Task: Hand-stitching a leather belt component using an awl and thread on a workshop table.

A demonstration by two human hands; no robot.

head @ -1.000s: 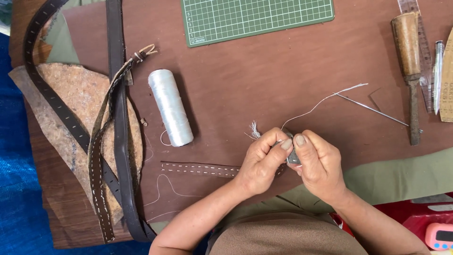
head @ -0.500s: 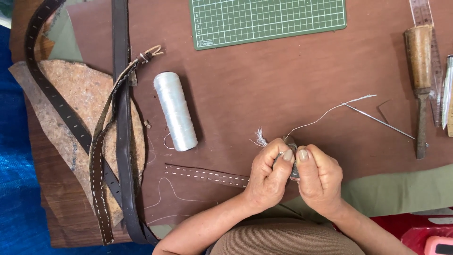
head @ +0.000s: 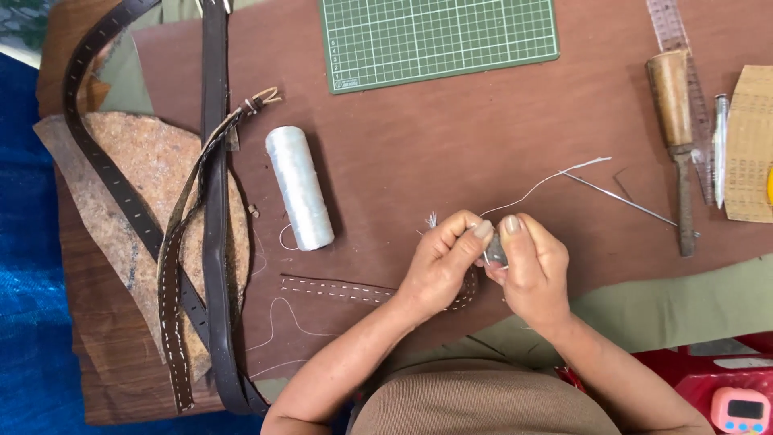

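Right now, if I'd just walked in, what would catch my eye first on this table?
Probably the left hand and right hand pinched together at the near edge around a small grey thing, with white thread trailing away to the right. Next, the white thread spool lying on the brown leather sheet, and the dark belts at left.

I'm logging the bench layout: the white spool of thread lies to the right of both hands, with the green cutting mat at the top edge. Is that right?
Not quite. In the head view the white spool of thread lies to the left of both hands, the left hand and the right hand, not to their right. The green cutting mat is at the top edge, as you said.
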